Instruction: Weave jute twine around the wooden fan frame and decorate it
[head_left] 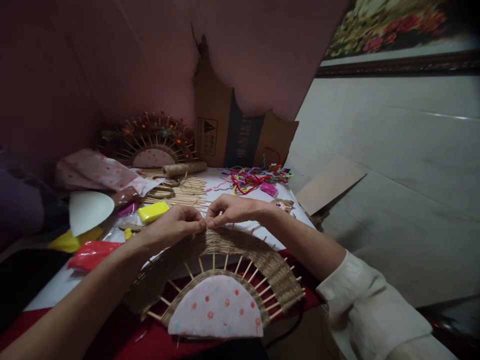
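A half-round woven fan point(228, 242) of brown twine on wooden sticks lies in front of me. Its inner half-circle carries a white cloth patch point(217, 312) with small red prints. At the fan's top rim, my left hand point(180, 222) is closed, thumb and fingers pinched together. Close against it from the right, my right hand point(230, 210) pinches at the same spot. Whatever lies between the fingertips is too small and covered to make out. Bare stick tips poke out along the rim to the right.
Behind are a finished-looking fan point(153, 157), scissors point(165, 187), a twine roll point(183, 169), loose sticks point(187, 192) and coloured yarn point(258, 175). At left lie yellow point(153, 212) and red point(93, 255) clay packs and a white paper piece point(90, 212). Torn cardboard point(213, 115) stands at the back.
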Available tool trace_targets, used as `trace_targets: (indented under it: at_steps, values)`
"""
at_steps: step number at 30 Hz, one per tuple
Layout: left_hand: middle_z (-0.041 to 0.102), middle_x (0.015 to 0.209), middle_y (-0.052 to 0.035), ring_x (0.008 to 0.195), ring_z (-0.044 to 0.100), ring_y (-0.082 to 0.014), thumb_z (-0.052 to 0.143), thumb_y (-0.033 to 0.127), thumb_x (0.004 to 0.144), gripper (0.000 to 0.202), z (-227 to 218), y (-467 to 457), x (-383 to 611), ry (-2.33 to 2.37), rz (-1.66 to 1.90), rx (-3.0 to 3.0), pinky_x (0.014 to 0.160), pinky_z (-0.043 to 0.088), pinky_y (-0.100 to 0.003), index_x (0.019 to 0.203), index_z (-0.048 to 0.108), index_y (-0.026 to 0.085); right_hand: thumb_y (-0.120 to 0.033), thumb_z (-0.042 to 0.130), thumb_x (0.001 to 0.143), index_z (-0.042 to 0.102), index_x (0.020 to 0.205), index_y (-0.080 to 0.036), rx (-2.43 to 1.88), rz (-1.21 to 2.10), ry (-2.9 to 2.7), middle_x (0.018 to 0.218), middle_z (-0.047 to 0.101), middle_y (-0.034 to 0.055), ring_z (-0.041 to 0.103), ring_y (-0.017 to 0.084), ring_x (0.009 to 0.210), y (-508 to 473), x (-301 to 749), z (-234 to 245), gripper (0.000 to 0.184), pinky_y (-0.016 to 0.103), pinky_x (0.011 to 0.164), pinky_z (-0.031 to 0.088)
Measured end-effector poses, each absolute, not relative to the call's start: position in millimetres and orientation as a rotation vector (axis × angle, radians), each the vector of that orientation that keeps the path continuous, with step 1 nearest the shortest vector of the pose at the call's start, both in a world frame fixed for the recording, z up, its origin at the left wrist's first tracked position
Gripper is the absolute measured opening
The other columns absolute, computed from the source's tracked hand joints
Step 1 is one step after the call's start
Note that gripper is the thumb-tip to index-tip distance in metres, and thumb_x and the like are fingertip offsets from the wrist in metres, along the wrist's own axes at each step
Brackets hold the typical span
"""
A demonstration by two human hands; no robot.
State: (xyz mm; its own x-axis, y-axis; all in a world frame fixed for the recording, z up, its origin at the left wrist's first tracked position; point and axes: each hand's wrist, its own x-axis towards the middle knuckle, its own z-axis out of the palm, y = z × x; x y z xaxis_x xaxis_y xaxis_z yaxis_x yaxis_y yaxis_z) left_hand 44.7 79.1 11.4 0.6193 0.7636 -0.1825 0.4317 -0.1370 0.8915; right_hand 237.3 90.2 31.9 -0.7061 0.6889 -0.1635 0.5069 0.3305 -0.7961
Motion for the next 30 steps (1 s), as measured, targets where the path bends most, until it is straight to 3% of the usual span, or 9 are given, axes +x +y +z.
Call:
trace_targets:
  at_steps: [4, 12, 17, 30]
  values:
    - [0.048, 0.059, 0.0038, 0.054, 0.041, -0.0105, 0.052, 0.039, 0.075, 0.025, 14.0, 81.3, 41.3, 0.929, 0.369, 1.876, 0.051, 0.029, -0.024, 0.071, 0.056, 0.015, -0.026, 0.060, 0.073, 0.061, 0.073, -0.012, -1.068, 1.409, -2.278, 0.061, 0.049, -0.0043, 0.041, 0.007, 0.056, 88.7, 239.1, 25.5, 0.014, 0.022, 0.057, 0.032]
    - [0.062, 0.086, -0.0044, 0.077, 0.055, -0.0160, 0.055, 0.038, 0.075, 0.029, 34.8, 92.0, 13.1, 0.898, 0.406, 1.927, 0.065, 0.041, -0.027, 0.092, 0.057, 0.014, -0.024, 0.059, 0.070, 0.060, 0.072, -0.011, -1.157, 1.433, -2.179, 0.061, 0.047, -0.0034, 0.039, 0.007, 0.055, 86.4, 238.9, 25.5, 0.014, 0.022, 0.054, 0.029]
    - [0.062, 0.078, -0.0015, 0.068, 0.056, -0.0145, 0.065, 0.025, 0.064, 0.040, 28.7, 92.5, 10.4, 0.890, 0.253, 1.814, 0.059, 0.041, -0.026, 0.100, 0.050, 0.015, -0.023, 0.059, 0.069, 0.060, 0.070, -0.011, -1.174, 1.405, -2.164, 0.061, 0.048, -0.0030, 0.040, 0.008, 0.056, 84.5, 238.6, 29.1, 0.012, 0.022, 0.054, 0.030]
    - [0.050, 0.058, 0.0053, 0.052, 0.041, -0.0072, 0.057, 0.017, 0.061, 0.031, 30.3, 91.0, 16.6, 0.868, 0.379, 1.848, 0.048, 0.030, -0.020, 0.091, 0.058, 0.011, -0.027, 0.060, 0.068, 0.059, 0.072, -0.011, -1.175, 1.432, -2.137, 0.062, 0.048, -0.0027, 0.040, 0.008, 0.057, 83.8, 239.2, 30.9, 0.016, 0.023, 0.055, 0.030]
